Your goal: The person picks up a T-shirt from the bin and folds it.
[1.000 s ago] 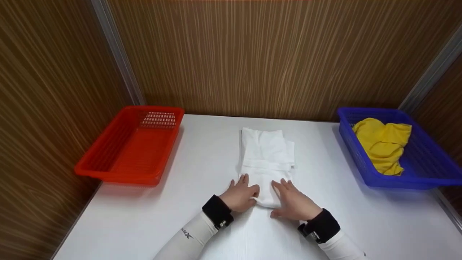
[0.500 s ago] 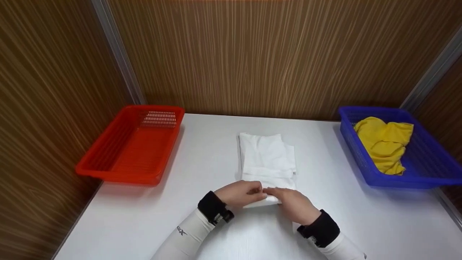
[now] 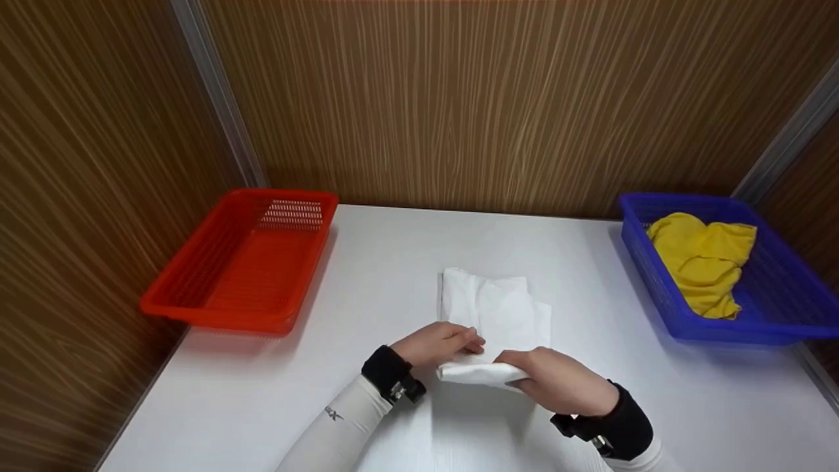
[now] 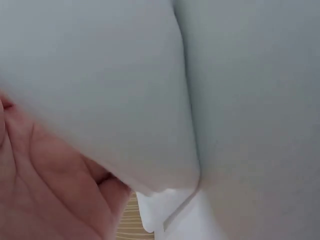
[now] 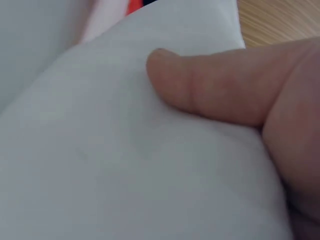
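A folded white garment (image 3: 505, 311) lies on the white table, its near end raised as a thick folded flap (image 3: 482, 373). My right hand (image 3: 567, 380) grips that flap at its right side. The right wrist view shows the thumb (image 5: 210, 85) laid along the white fabric (image 5: 140, 165), while the other fingers are mostly hidden. Over the garment's left part is my left hand (image 3: 436, 344), its fingers loosely bent beside the raised flap. White fabric (image 4: 100, 90) hides its fingertips in the left wrist view, where the palm (image 4: 55, 175) shows at the lower left.
A red plastic basket (image 3: 288, 321) stands at the left of the table (image 3: 380, 262). On the right, a blue basket (image 3: 727, 331) holds a crumpled yellow garment (image 3: 704, 262). Wood-grain panels (image 3: 419, 105) enclose the back and sides.
The garment's near end has been folded and lifted off the table, and the garment has shifted towards me. My right hand has taken hold of the flap; the left hand has moved over the fabric.
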### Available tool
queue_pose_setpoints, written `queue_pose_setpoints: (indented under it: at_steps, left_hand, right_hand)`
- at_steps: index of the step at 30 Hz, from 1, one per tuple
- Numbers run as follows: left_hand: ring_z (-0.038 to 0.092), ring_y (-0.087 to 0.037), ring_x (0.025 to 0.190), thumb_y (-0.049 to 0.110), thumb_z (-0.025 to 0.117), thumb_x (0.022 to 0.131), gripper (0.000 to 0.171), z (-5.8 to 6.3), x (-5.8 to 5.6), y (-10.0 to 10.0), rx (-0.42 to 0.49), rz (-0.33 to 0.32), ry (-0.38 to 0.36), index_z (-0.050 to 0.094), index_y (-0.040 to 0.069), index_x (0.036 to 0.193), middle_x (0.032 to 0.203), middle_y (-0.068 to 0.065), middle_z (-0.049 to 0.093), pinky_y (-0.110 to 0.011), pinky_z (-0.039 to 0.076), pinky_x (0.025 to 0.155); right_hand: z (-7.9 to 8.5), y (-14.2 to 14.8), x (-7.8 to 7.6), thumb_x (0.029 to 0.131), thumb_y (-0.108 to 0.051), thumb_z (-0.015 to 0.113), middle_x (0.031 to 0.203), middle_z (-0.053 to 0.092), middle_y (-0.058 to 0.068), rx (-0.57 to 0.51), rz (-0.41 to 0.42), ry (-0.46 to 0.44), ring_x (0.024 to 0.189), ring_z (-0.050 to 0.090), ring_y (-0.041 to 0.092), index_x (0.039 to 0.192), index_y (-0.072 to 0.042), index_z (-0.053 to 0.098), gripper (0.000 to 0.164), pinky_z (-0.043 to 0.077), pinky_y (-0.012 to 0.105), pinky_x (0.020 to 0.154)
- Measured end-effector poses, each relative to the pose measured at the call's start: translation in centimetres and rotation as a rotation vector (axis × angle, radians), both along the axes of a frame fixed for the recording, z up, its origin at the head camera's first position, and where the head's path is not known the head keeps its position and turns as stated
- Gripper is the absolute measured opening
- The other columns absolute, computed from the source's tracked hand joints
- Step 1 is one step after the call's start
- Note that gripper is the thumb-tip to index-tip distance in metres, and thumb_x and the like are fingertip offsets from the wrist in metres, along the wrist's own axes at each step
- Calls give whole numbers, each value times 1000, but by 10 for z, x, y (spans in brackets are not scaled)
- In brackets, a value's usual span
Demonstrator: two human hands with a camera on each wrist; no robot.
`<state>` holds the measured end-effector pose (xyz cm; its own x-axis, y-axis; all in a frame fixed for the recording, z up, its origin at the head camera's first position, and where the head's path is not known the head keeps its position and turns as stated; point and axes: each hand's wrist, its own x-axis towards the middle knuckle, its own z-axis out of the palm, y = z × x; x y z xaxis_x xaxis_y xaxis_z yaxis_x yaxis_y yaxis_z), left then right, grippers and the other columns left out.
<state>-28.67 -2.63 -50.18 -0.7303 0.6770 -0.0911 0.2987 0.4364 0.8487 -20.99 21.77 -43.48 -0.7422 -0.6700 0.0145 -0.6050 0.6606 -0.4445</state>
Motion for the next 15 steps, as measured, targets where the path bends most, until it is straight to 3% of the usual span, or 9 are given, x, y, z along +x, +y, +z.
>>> queue_pose_setpoints:
  at_steps: [4, 10, 13, 15]
  left_hand:
    - [64, -6, 95, 53, 34, 109, 61, -4, -4, -4, 98, 47, -200, 73, 10, 124, 108, -6, 77, -22, 47, 90]
    - [59, -18, 123, 80, 11, 97, 94, -14, -15, -13, 211, 232, -258, 59, 12, 141, 133, -11, 66, -39, 39, 114]
    - [57, -25, 131, 89, 9, 89, 107, -20, -21, -12, 361, 246, -386, 48, 9, 149, 140, -15, 59, -44, 39, 117]
    - [55, -26, 134, 87, 16, 91, 104, -23, -24, -10, 462, 244, -476, 38, 8, 155, 145, -15, 55, -43, 42, 115]
  right_hand:
    - [20, 4, -21, 96, -15, 71, 93, 73, -5, 11, -56, -44, 79, 59, 4, 100, -17, 67, 6, 49, 28, 69]
    - [38, 6, -77, 93, -21, 75, 83, 69, -1, 27, -171, -47, 72, 57, 10, 88, -11, 67, 14, 49, 28, 64]
    - [43, 3, -104, 90, -25, 77, 79, 67, 0, 49, -226, -56, 70, 56, 12, 84, -9, 68, 19, 47, 28, 61]
    - [44, 1, -121, 89, -27, 79, 76, 66, 0, 71, -256, -49, 69, 54, 14, 81, -9, 69, 21, 45, 28, 62]
